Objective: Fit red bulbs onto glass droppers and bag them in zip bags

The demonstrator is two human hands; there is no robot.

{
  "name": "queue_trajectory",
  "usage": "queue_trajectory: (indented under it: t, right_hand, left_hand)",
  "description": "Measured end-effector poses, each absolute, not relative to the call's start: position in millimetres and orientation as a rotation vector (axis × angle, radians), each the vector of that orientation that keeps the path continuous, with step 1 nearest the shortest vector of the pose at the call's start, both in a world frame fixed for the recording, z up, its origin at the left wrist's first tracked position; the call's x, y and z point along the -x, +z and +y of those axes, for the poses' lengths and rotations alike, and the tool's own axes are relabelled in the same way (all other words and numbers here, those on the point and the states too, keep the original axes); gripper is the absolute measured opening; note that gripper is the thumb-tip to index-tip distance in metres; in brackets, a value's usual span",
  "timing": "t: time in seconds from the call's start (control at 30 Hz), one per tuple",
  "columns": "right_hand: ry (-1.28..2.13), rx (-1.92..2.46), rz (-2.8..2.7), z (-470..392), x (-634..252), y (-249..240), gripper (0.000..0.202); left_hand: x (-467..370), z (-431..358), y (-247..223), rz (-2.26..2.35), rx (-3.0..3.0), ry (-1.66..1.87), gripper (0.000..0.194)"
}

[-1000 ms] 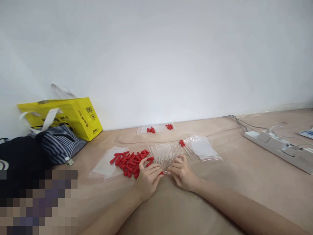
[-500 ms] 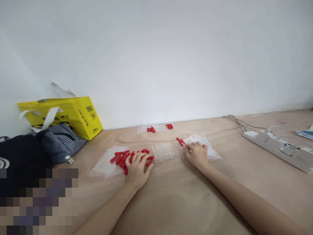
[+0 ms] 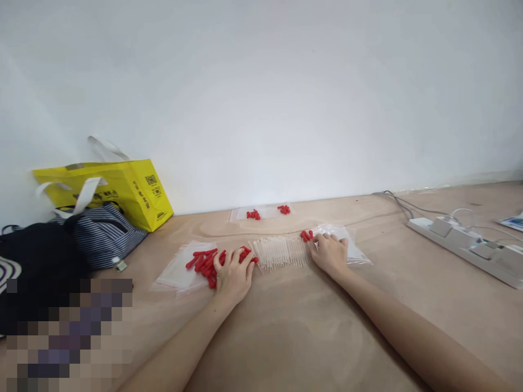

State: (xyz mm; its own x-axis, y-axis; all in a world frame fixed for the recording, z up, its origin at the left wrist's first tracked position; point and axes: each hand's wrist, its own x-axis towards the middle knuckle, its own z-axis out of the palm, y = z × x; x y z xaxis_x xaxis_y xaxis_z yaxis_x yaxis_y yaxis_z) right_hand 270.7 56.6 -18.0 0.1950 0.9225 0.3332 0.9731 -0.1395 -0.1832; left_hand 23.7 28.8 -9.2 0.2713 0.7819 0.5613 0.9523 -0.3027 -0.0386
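Note:
Small red club-shaped pieces (image 3: pixel 203 262) lie in a loose pile on clear zip bags (image 3: pixel 174 272). My left hand (image 3: pixel 233 276) covers the pile's right side, fingers bent, with a red piece (image 3: pixel 255 260) showing at its thumb and forefinger. To the right, a row of thin white sticks (image 3: pixel 281 252) lies side by side on the table. At the row's right end my right hand (image 3: pixel 332 253) has its fingers closed at a few red pieces (image 3: pixel 306 236), their near ends hidden by the fingers. More clear bags (image 3: pixel 356 251) lie under and beyond that hand.
By the wall, a clear bag (image 3: pixel 269 210) carries two small red clusters. A yellow bag (image 3: pixel 151 201), a striped pouch (image 3: pixel 108 231) and a dark cloth item (image 3: pixel 44 261) stand at the left. On the right lies a white power strip (image 3: pixel 461 250) with plugs and cables.
My right hand has shifted slightly right, and its red pieces now sit lower against the bag. My left thumb has drawn in nearer the forefinger at the pile.

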Motion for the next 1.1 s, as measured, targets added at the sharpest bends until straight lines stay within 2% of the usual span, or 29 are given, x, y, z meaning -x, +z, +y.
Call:
queue_trajectory:
  t: [0.4, 0.67, 0.77, 0.87, 1.1]
  right_hand:
    - [0.035, 2.261, -1.870, 68.0, -251.5, -0.8, 0.028]
    - [0.010, 2.250, -1.846, 68.9, -248.6, -2.9, 0.029]
    - [-0.025, 2.204, -1.868, 65.2, -247.8, -0.4, 0.029]
    - [-0.105, 2.027, -1.926, 55.5, -245.8, -2.4, 0.025]
    - [-0.142, 1.158, -2.247, 19.4, -238.5, -29.9, 0.016]
  left_hand:
    - [-20.2, 32.8, -6.1, -1.397, 2.326, -0.739, 0.007]
    - [-21.2, 22.5, -12.8, -1.138, 2.521, -1.122, 0.018]
    - [-24.1, 14.0, -13.4, -1.106, 2.613, -1.167, 0.024]
    - [-25.9, 5.0, -10.6, -1.198, 2.724, -1.160, 0.016]
    - [-23.0, -1.2, -10.5, -1.435, 2.801, -0.992, 0.005]
